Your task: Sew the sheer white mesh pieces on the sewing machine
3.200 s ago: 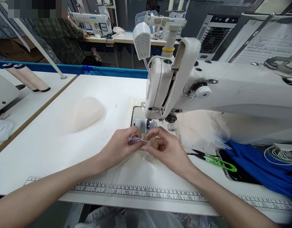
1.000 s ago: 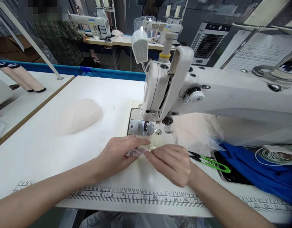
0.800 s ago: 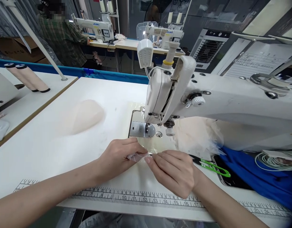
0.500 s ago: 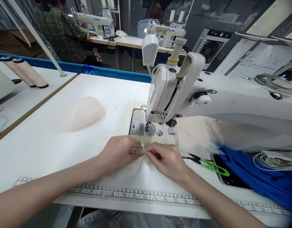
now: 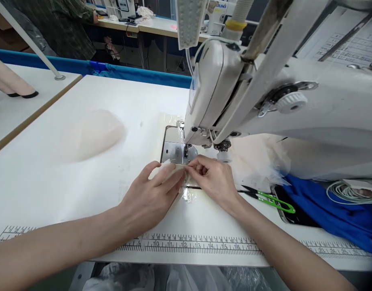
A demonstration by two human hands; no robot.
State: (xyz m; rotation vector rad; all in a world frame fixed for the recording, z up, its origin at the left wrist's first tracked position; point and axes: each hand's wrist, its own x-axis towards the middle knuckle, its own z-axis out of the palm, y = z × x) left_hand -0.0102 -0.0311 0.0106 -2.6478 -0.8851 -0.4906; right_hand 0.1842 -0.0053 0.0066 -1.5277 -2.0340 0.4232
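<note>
My left hand (image 5: pixel 155 192) is just in front of the sewing machine's needle plate (image 5: pixel 175 152). Its outer fingers are spread, and a thin pale strip of sheer fabric (image 5: pixel 165 163) shows between them; the thumb is hidden. My right hand (image 5: pixel 214 178) pinches the fabric's edge between thumb and forefinger, close to the left fingertips. Directly behind the hands is the presser foot (image 5: pixel 186 150), under the white sewing machine head (image 5: pixel 208 93). How much fabric lies beneath my hands is hidden.
Sheer beige fabric (image 5: pixel 96 135) lies at left, and more (image 5: pixel 255 159) sits under the machine arm. At right are green-handled snips (image 5: pixel 276 202), a dark phone (image 5: pixel 301 216) and blue cloth (image 5: pixel 340 218). A ruler strip (image 5: pixel 200 244) edges the table. A co-worker's sleeve (image 5: pixel 78 10) shows behind.
Both hands have moved up towards the needle plate. My left hand's fingers have spread from a closed fist, and the fabric has moved with the hands. The view has tilted down and come closer.
</note>
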